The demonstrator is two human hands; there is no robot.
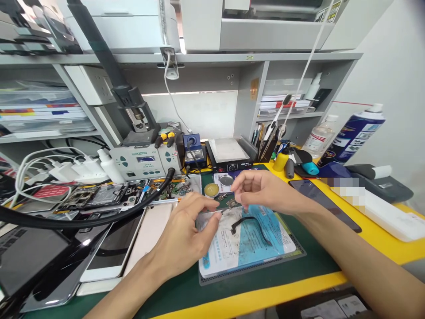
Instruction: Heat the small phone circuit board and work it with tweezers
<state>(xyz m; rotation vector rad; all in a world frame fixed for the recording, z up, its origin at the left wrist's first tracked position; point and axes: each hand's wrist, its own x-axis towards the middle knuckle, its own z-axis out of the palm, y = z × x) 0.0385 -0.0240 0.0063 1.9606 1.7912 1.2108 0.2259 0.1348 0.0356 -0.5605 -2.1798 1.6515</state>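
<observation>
My left hand (189, 230) hovers over the left edge of a blue-and-white printed packet (229, 261), its thumb and index finger apart with nothing visible between them. Above the packet's back edge is my right hand (262, 190), fingers curled toward the thumb; whatever they may pinch is too small or hidden. Between and below the hands, a thin black flex cable (255, 226) with a small connector end lies on the packet. Just behind the fingertips are small metal electronic parts (231, 201) and a round tin of yellowish paste (211, 190).
Phones (114, 246) and a thick black hose (99, 223) crowd the left side. A hot-air station (142, 161), a soldering station (194, 150) and a heating plate (229, 153) stand behind. At right lie a dark phone (325, 204) and a spray can (352, 133).
</observation>
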